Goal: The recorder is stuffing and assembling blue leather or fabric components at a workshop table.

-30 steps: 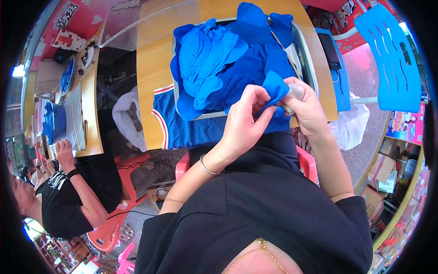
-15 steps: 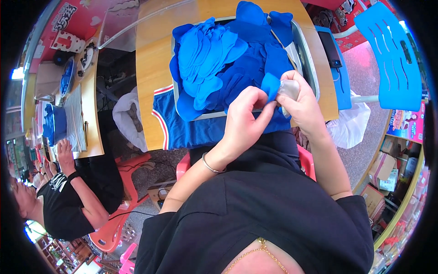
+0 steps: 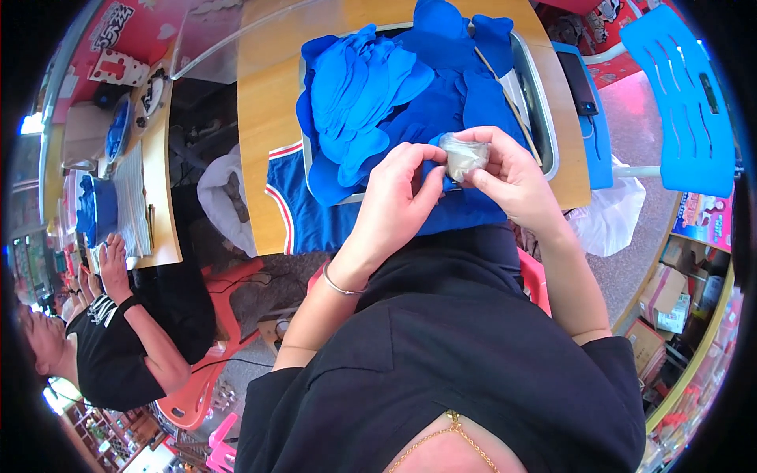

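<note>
My right hand [image 3: 516, 180] grips a small whitish bundle [image 3: 467, 160], which looks wrapped in clear plastic. Pinched in the fingertips of my left hand [image 3: 397, 183] is a blue fabric piece [image 3: 430, 167], mostly hidden behind my fingers and the bundle. Both hands meet over the near edge of a metal tray [image 3: 550, 130]. Inside it lie a heap of lighter blue cut pieces [image 3: 363, 91] and darker blue ones [image 3: 438, 106]. A thin stick [image 3: 512, 102] leans along the tray's right side. Under the tray's near side spreads a blue garment [image 3: 315, 213] with red-and-white trim.
The tray stands on a wooden table [image 3: 256, 158]. Right of it are a black phone-like device [image 3: 582, 93] and a blue slotted chair back [image 3: 682, 102]. A white plastic bag [image 3: 615, 217] hangs low there. At left, another person [image 3: 118, 347] sits by a second table with a blue container [image 3: 102, 211].
Both hands have shifted slightly left and the bundle has turned, showing more of its whitish side. The blue piece, raised above the fingers before, is now mostly hidden. The other person's hand moved slightly.
</note>
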`<state>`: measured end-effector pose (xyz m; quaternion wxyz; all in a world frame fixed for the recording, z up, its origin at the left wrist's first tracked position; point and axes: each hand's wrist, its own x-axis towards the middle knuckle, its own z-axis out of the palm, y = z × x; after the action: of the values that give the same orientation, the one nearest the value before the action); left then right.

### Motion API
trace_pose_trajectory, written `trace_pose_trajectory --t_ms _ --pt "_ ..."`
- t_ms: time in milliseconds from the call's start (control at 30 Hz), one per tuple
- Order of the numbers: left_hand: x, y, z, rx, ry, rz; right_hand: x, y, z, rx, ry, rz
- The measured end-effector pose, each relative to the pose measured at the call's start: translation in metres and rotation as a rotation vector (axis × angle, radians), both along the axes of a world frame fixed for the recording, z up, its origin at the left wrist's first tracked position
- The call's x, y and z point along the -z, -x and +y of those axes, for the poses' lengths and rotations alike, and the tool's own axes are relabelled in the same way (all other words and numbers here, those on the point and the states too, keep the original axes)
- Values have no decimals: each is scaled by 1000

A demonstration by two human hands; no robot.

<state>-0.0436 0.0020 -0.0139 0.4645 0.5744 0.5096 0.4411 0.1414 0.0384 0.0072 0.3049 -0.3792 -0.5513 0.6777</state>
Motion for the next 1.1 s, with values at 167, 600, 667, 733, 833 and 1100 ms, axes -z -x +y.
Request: trace_pose_trajectory --t_ms 167,600,667,733,833,1100 --pt "-13 12 -5 69 -160 441 2 18 3 63 -154 -213" --pt "-10 50 -17 47 -176 834 4 44 5 -115 -284 -266" --pt "-11 52 -16 44 -229 868 5 45 8 -144 -387 -366" --pt "-17 51 -15 67 -202 912 8 47 9 -169 -491 -465" --pt "-15 53 -13 115 -170 976 16 52 9 -36 -691 -416" --pt "-5 60 -7 204 -75 959 25 56 13 -123 -513 -318"
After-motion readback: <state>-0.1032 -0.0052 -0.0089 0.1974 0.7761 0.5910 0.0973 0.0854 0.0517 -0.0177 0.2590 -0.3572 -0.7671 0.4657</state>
